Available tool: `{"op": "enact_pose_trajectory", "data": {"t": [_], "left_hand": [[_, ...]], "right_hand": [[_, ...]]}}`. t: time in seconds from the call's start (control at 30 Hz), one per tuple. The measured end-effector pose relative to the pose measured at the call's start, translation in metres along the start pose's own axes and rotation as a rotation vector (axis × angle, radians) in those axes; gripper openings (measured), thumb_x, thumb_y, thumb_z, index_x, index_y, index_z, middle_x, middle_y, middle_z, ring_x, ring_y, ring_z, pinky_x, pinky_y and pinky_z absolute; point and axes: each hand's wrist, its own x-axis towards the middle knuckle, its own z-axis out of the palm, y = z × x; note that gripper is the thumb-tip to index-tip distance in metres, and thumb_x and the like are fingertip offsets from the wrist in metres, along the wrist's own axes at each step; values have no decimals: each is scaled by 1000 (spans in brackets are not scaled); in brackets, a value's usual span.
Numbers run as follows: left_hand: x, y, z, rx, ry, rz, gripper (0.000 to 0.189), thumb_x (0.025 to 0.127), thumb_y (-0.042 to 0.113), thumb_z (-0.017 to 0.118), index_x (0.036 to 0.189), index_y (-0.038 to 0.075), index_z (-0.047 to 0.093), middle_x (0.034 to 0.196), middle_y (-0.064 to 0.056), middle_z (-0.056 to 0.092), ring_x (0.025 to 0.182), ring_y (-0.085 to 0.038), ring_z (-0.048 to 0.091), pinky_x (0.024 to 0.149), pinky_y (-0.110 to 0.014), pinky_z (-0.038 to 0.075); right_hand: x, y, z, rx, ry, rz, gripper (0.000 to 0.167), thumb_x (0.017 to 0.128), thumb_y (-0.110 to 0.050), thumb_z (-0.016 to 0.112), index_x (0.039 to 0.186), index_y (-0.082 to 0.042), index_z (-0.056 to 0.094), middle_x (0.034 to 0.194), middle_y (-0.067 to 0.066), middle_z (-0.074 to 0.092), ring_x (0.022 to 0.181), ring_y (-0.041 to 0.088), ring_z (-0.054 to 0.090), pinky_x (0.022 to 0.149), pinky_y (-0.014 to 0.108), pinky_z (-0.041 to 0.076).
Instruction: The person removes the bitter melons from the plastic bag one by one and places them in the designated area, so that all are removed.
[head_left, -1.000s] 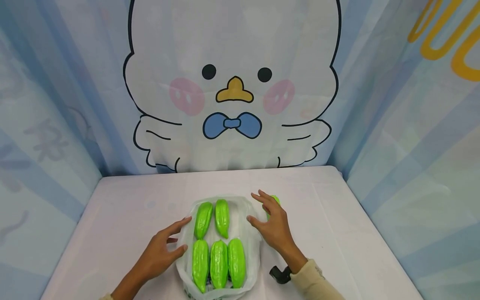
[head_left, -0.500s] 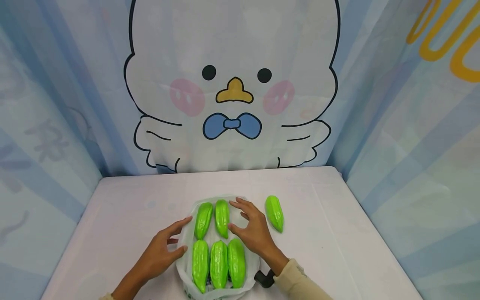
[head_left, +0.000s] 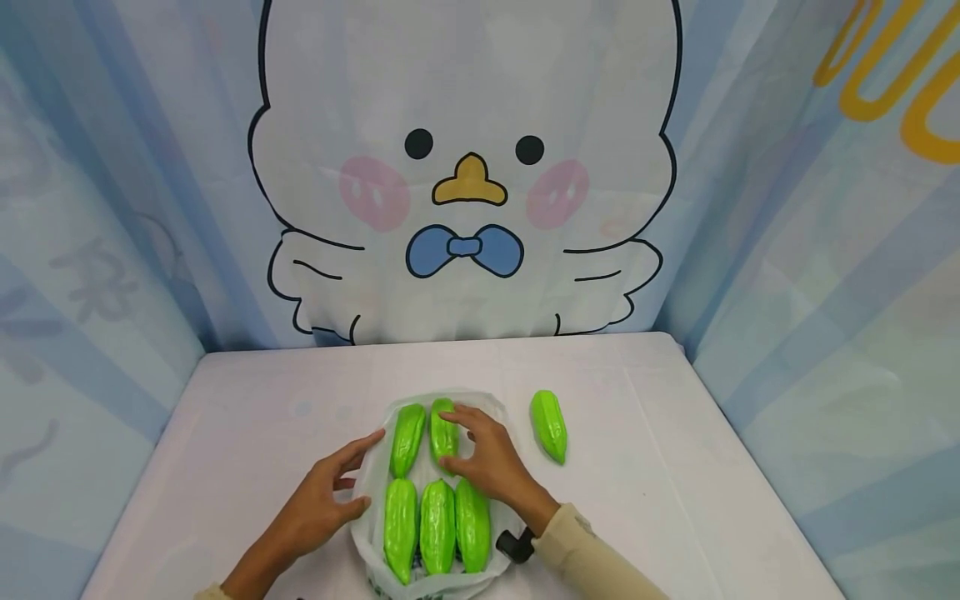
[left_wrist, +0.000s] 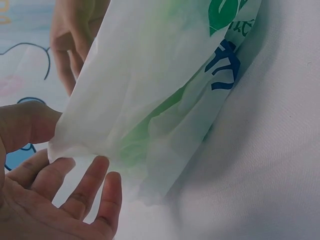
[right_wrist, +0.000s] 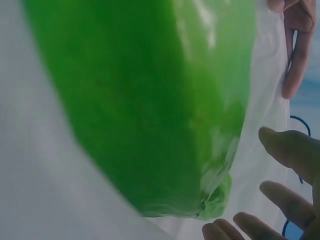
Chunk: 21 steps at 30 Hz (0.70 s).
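A white plastic bag (head_left: 370, 533) lies with its opening facing up, holding several shiny green elongated vegetables (head_left: 437, 527) in two rows. My left hand (head_left: 318, 504) is at the bag's left rim with fingers spread; in the left wrist view its fingertips (left_wrist: 100, 164) touch the thin plastic. Over the bag, my right hand (head_left: 491, 458) reaches to the right-hand vegetable (head_left: 444, 437) of the far row, thumb and fingers apart and partly overlapping it. The right wrist view shows a green vegetable (right_wrist: 145, 110) up close, the spread fingers beside it.
One more green vegetable (head_left: 549, 427) lies on the pink-white tablecloth (head_left: 637, 467), right of the bag. A black device (head_left: 516, 546) is at the right wrist. Behind the table hangs a printed curtain (head_left: 465, 100) with a cartoon face; curtains flank both sides.
My right hand has moved left from above the lone vegetable to the far-row vegetable in the bag, uncovering the lone one. The left hand has stayed at the rim.
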Motion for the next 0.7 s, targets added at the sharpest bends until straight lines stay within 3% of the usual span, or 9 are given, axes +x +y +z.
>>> {"op": "enact_pose_trajectory", "data": {"t": [0.13,0.33,0.7], "left_hand": [[-1,-1,0,1,0,6,88,87,-1,77,163,26,43,168,-12,44,146,-39,52,109,-54,56],[1,-2,0,-4,10,-18,87,87,-2,76,162,27,44,168,-10,45,146,-39,53,109,-53,56],[0,-5,-2,-2,5,-7,87,86,-2,76,162,25,45,167,-13,46,146,-40,53,108,-54,57]], "right_hand": [[5,0,3,-57,-8,-15,63,89,-13,86,147,-11,63,159,18,54,146,35,54,110,49,57],[10,-1,4,-123,-15,0,61,91,-20,84,148,-11,62,156,16,58,147,37,53,120,56,46],[16,3,7,-181,13,39,63,88,-18,87,146,-8,63,154,22,55,140,46,55,114,62,48]]}}
